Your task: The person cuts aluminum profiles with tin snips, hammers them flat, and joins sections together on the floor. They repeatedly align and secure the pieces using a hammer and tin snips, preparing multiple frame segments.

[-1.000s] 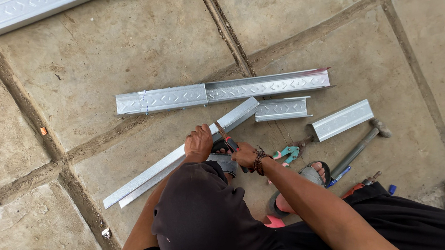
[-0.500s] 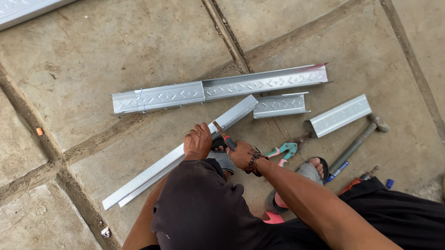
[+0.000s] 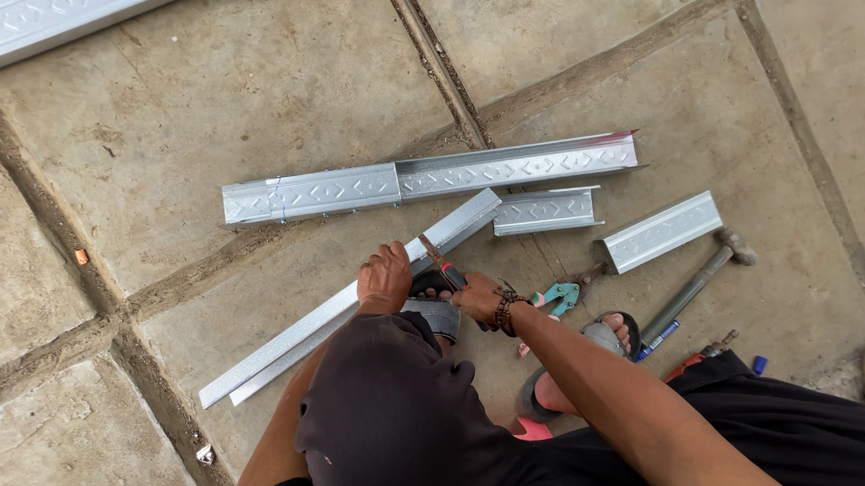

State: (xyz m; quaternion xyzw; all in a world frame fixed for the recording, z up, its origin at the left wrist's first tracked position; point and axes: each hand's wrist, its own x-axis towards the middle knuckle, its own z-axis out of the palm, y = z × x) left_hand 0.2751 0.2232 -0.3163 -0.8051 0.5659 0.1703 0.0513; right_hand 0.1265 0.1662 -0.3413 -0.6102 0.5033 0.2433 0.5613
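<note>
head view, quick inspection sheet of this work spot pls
surface: stone slab floor with dirt-filled joints
job's things: long metal channel lying slantwise; snips with a red handle set against it
clutter: joined channel, two short offcuts, hammer, teal-handled pliers, another red-handled tool
grippers: left hand presses on the long channel; right hand grips the snips
cables: nothing seen
surroundings: another metal strip at top left; sandalled foot
</note>
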